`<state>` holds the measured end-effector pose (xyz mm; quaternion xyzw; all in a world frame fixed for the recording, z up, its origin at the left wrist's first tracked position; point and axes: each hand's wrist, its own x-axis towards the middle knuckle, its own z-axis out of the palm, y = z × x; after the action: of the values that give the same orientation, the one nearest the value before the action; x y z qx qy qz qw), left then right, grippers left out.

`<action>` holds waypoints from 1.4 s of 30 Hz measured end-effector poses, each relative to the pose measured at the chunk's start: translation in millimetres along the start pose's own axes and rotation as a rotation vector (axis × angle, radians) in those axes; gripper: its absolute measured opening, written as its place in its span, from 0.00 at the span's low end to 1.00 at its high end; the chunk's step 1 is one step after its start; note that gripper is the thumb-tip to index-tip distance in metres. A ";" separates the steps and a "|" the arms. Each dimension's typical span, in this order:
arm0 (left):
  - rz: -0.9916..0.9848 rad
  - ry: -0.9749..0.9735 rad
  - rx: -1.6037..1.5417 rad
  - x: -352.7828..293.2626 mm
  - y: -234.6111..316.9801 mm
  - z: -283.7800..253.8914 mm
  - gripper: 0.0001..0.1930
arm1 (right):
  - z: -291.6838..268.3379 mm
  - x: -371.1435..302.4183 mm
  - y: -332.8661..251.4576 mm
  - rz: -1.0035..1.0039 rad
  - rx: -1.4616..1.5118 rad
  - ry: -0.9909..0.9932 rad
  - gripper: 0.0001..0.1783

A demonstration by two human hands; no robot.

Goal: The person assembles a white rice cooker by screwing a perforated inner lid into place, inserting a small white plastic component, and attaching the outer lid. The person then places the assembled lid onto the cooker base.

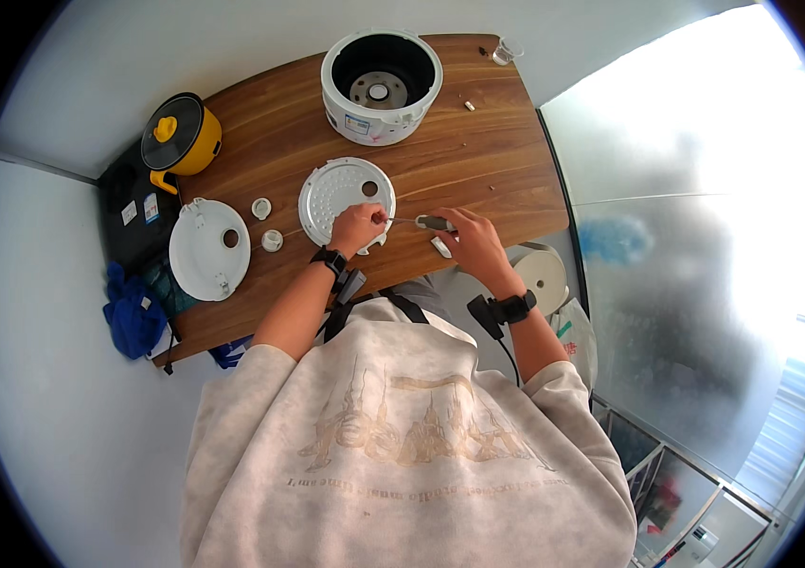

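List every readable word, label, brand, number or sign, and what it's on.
No text reliably readable:
White pot body: blue-and-white label, too small.
Black case: pale stickers, too small.
Shirt: line of lettering under a brown drawing, too distorted to quote.
White bag: red print, too blurred.
Screwdriver, perforated white disc: no text visible.

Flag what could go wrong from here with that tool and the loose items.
The screwdriver-like tool in the right grip has its shaft running toward the left grip, so a slip might jab it.
The small white piece lies near the front edge of the table; a nudge could knock it off.
The clear cup at the far right corner might fall if bumped.
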<state>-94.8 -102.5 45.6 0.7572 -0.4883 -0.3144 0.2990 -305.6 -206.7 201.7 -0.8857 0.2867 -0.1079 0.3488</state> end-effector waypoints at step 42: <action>-0.060 -0.007 -0.046 5.5 -2.3 8.9 0.05 | -9.5 -10.5 -1.4 0.086 0.063 0.045 0.18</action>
<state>-98.6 -108.1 37.3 0.7634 -0.4589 -0.3370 0.3052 -317.2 -205.0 209.8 -0.8584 0.3289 -0.1217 0.3745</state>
